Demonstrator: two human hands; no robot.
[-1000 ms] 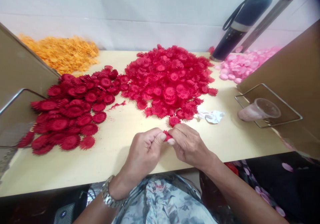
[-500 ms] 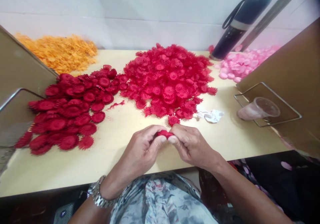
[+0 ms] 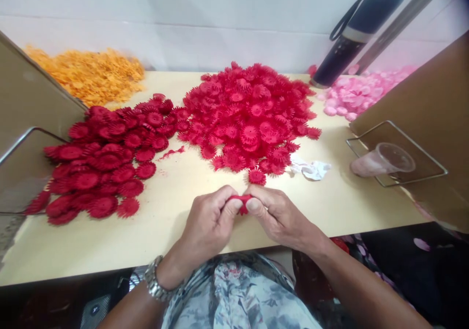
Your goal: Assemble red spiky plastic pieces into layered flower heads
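Between my two hands a red fringed disc, apparently a fabric flower piece (image 3: 242, 200), is pinched edge-on and partly hidden by the fingers. My left hand (image 3: 210, 219) grips its left side with thumb and curled fingers. On its right side my right hand (image 3: 280, 214) grips in the same way, the two thumbs nearly meeting. Just beyond the fingers a single red flower piece (image 3: 257, 176) lies at the front of a large loose pile of bright red flower pieces (image 3: 252, 119). A darker red pile of flower pieces (image 3: 106, 160) spreads to the left.
Orange petals (image 3: 91, 77) are heaped at the back left, pink petals (image 3: 362, 92) at the back right near a dark bottle (image 3: 351, 45). A plastic cup (image 3: 384, 160) leans by a wire holder (image 3: 432, 174). Crumpled white paper (image 3: 313, 170) lies right. Side panels (image 3: 425, 123) flank the table.
Red fringe now shows below the thumbs, so the piece in my hands has shifted or bent slightly. Both hands stay in nearly the same place; the view has moved a little.
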